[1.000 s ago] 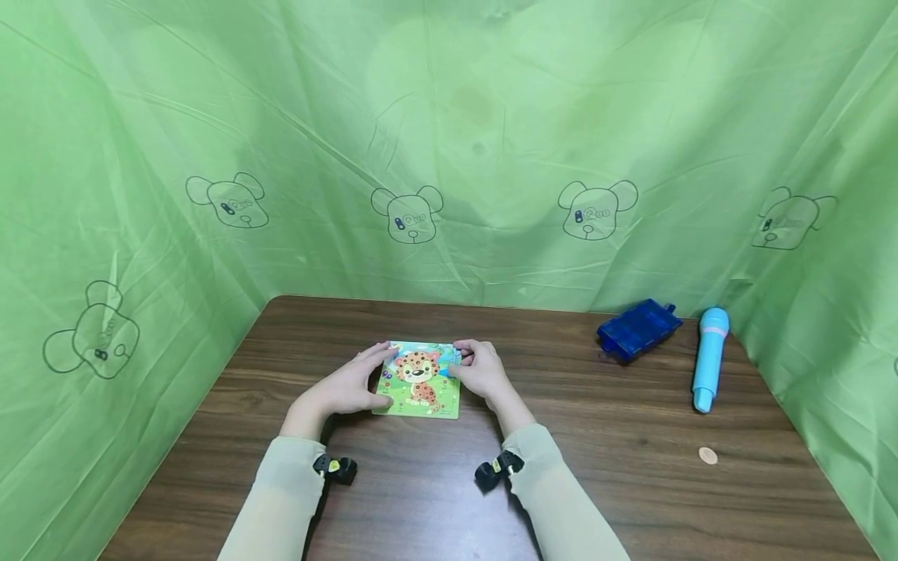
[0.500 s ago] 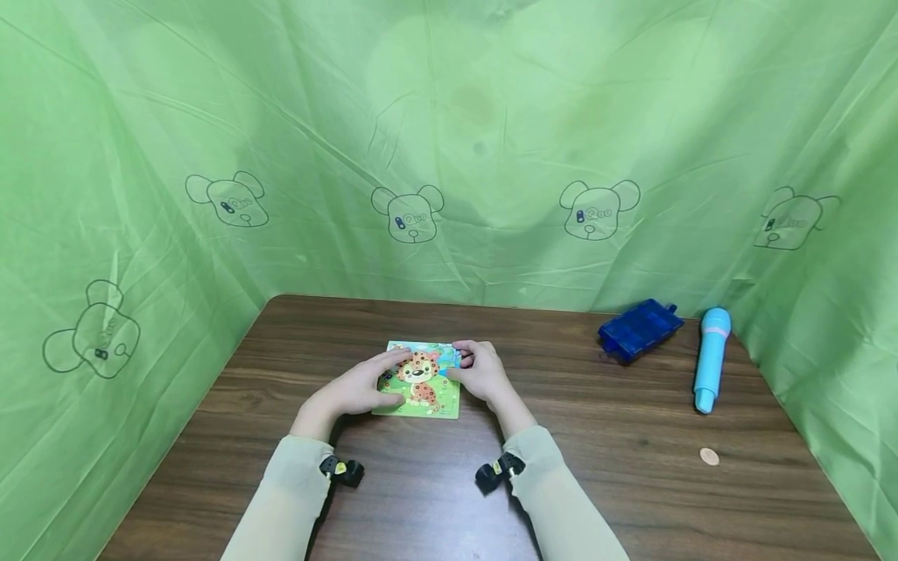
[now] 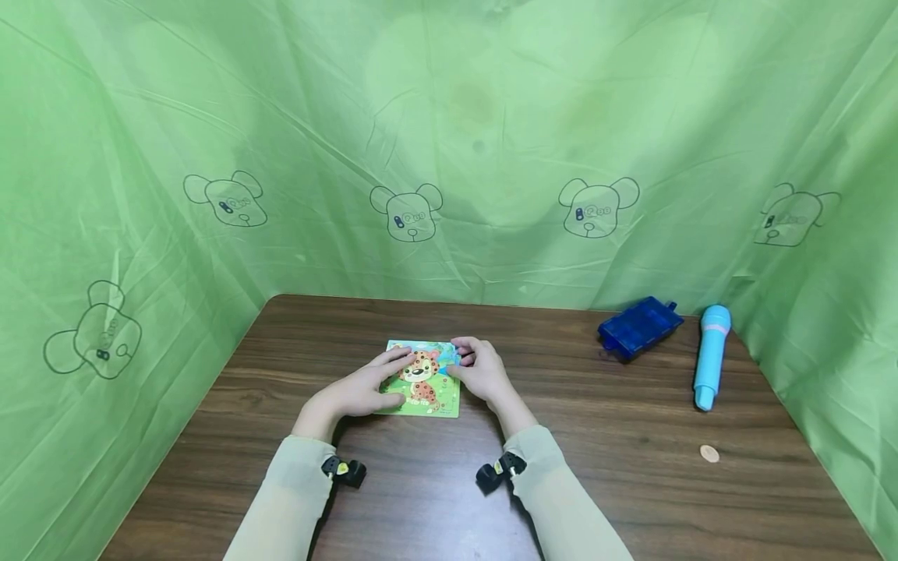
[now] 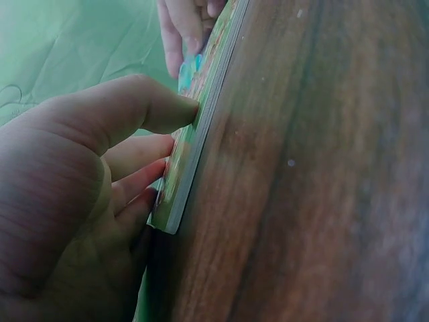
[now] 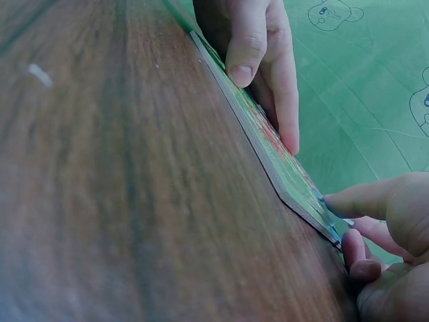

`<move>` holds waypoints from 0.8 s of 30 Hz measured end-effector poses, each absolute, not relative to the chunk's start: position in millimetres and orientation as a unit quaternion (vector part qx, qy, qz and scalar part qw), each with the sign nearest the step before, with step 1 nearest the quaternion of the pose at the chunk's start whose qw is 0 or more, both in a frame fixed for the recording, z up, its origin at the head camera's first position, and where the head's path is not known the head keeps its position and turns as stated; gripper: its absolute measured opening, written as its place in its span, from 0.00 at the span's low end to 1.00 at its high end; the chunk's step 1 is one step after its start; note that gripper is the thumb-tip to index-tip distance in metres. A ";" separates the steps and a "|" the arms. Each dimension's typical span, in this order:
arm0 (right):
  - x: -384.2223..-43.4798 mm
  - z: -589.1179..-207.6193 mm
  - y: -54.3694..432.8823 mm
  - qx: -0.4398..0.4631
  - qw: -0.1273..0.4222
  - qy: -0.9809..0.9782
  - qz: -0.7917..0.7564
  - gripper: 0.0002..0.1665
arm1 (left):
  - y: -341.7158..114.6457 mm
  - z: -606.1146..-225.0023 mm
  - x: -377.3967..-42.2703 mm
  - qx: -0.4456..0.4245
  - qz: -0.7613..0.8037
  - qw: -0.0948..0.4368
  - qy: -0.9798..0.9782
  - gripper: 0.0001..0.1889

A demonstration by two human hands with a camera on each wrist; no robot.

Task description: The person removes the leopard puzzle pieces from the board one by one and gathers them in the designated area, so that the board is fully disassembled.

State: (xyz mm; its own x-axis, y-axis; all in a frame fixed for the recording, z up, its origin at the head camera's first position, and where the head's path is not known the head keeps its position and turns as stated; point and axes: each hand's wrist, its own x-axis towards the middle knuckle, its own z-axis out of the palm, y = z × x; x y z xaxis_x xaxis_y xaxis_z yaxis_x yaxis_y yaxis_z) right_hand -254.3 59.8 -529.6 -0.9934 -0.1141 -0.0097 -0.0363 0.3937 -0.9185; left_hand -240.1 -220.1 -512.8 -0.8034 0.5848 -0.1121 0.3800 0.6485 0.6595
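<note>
Left hand (image 3: 356, 389): grip slack, laid on left side of leopard board (image 3: 425, 392). Right hand (image 3: 486, 372): pinching right edge. Far green curtain (image 3: 484, 132): bear-print lettering illegible.

Left hand (image 3: 359, 389) spread, right hand (image 3: 483, 374) curled.

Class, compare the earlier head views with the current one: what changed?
The left hand has moved rightward, from the left edge of the leopard picture board farther over it, its fingers now covering part of the leopard's head. Nothing was visibly released. The right hand stays at the board's right edge; the board, blue plastic case, blue microphone and pale disc look unmoved.
</note>
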 end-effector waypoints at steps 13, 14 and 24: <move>-254.9 -531.1 56.0 -0.045 0.007 0.833 -0.551 0.23 | -215.4 -507.8 -238.5 0.270 0.303 0.166 0.899 0.44; -254.8 -531.3 56.1 -0.044 0.005 0.833 -0.551 0.23 | -215.0 -507.2 -238.1 0.269 0.303 0.168 0.899 0.44; -254.8 -529.4 55.0 -0.036 -0.002 0.829 -0.558 0.24 | -214.7 -505.4 -238.0 0.271 0.293 0.164 0.902 0.43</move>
State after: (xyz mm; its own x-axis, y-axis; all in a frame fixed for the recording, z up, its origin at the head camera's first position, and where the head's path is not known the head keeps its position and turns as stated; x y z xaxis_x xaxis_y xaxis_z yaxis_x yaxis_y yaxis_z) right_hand -254.8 55.0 -529.4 -0.9974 -0.0566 0.0437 -0.0618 0.3742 -0.9253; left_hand -238.0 -214.7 -505.4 -0.7996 0.5845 -0.1377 0.3923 0.6821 0.6171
